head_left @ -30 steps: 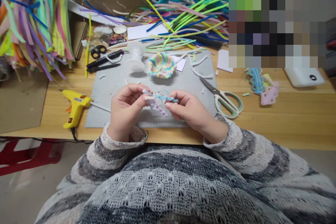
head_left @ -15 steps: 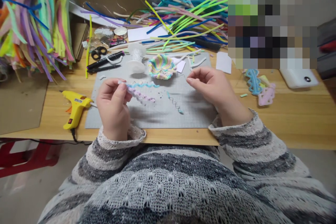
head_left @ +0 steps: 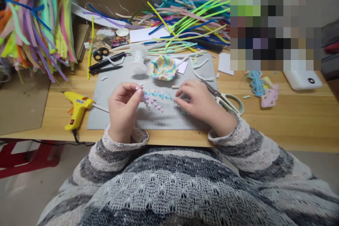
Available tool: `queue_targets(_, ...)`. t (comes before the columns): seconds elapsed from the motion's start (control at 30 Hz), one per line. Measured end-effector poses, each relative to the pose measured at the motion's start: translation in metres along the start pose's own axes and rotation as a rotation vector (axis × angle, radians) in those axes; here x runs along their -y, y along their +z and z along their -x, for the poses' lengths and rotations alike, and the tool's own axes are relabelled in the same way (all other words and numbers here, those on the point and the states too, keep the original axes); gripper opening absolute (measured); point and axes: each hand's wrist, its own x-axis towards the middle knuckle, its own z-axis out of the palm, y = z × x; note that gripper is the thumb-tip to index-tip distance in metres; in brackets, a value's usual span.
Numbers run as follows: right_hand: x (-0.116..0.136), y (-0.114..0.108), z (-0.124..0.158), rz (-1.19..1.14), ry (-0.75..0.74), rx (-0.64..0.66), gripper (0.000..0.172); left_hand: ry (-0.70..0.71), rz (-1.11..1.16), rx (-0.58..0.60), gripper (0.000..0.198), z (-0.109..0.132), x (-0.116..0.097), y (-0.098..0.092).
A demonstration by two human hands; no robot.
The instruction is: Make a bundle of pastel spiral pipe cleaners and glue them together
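Observation:
My left hand (head_left: 123, 107) is closed, pinching the ends of two wavy pipe-cleaner pieces (head_left: 156, 98), one light blue and one lilac, just above the grey cutting mat (head_left: 116, 116). My right hand (head_left: 198, 101) is lowered onto the mat at the free end of the blue piece. Its fingertips are pressed together where a thin wire coil lay, and whatever they pinch is hidden. A pastel ruffled pipe-cleaner flower (head_left: 163, 67) sits at the mat's far edge.
Scissors (head_left: 229, 101) lie just right of my right hand. A yellow glue gun (head_left: 76, 107) lies left of the mat. A clear thread spool (head_left: 137, 58), black pens (head_left: 106, 61), piles of loose pipe cleaners (head_left: 190, 17) and wavy offcuts (head_left: 261, 84) crowd the wooden table.
My right hand pulled away up and right, leaving a wire coil on the mat, then dropped back onto that spot. My left hand kept hold of the wavy pieces.

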Motion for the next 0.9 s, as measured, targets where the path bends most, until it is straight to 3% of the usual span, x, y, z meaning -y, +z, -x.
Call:
queue_targets(0.07,0.008,0.005,0.004,0.092,0.01,0.072,0.011,-0.001,-0.006,0.007,0.006,0.0,0.001,0.0)
queue_targets(0.2,0.014,0.013,0.007,0.183,0.04,0.093,0.008,-0.007,-0.018,0.018,0.006,0.001,0.002,0.0)
queue_targets(0.43,0.011,0.018,0.005,0.107,0.053,0.078,0.005,-0.034,-0.037,0.043,0.008,0.002,0.002,0.0)
queue_targets(0.57,0.011,0.013,0.003,-0.024,0.079,0.059,0.006,-0.119,0.018,0.062,0.008,0.002,0.001,-0.001)
queue_targets(0.7,0.011,0.005,0.003,-0.23,0.113,-0.051,0.008,-0.224,0.099,0.063,0.009,-0.002,-0.002,0.0)
queue_targets(0.9,0.016,0.0,0.006,-0.512,0.117,-0.376,0.01,-0.366,0.22,0.104,0.015,-0.005,-0.004,-0.001)
